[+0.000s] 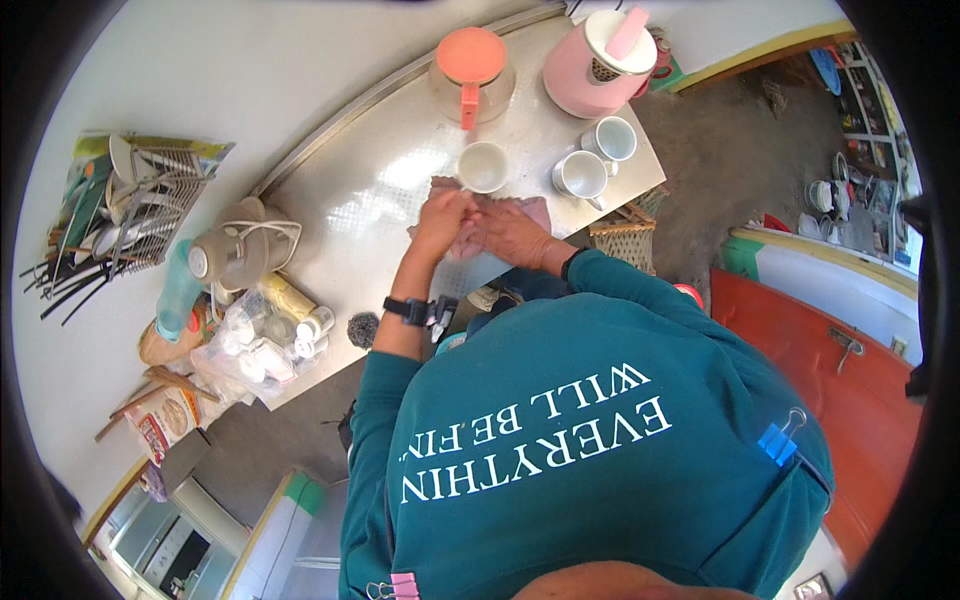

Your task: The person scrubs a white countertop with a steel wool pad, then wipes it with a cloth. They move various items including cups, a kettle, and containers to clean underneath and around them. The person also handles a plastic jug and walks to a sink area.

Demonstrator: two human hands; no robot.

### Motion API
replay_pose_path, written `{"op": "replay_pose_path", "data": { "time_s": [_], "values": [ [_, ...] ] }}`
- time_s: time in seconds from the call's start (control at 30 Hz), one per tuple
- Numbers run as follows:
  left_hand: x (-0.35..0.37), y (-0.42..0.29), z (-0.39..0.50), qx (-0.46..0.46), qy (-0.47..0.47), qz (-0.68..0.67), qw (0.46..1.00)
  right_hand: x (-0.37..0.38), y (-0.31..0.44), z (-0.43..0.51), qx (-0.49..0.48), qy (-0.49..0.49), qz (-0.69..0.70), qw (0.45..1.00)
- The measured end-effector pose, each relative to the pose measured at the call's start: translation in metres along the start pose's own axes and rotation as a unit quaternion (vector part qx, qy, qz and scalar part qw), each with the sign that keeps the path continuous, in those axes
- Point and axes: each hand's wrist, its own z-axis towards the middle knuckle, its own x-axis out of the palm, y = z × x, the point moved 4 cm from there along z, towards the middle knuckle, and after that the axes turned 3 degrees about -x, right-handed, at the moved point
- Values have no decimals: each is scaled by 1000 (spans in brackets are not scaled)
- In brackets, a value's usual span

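A mauve cloth lies bunched near the front edge of the metal-topped table, under both hands. My left hand has its fingers bent inward and pinches the cloth; its fingertips are partly blurred. From the other side, my right hand rests back-up on the cloth, with its fingers curled into the folds. Just beyond the hands stands a white cup, upright, next to the cloth's far edge. To the right are two white mugs, one nearer and one farther, both upright with handles towards the table edge.
At the back stand a glass jug with an orange lid and a pink kettle. Leftward lie a steel scouring pad, a plastic bag of containers and a corded appliance. A wire utensil rack hangs on the wall.
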Motion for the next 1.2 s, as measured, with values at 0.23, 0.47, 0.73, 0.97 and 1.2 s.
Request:
{"op": "replay_pose_path", "data": {
  "time_s": [0.23, 0.47, 0.73, 0.97, 1.2],
  "values": [
    [-102, 28, -94, 1, -204, -112, 973, -20, -58, 51, 226, -40, -81, 970],
    [-162, 70, -125, 24, -293, -196, 935, -24, -68, 87, 211, -115, -28, 970],
    [-190, 77, -116, 63, -322, -223, 918, -22, -30, 41, 167, -170, -37, 970],
    [-206, 78, -118, 28, -320, -174, 931, -17, -72, 70, 237, -189, -227, 926],
    [-152, -4, -157, 125, -536, 392, 737, -2, -37, 47, 124, -44, -133, 982]
  ]
}}
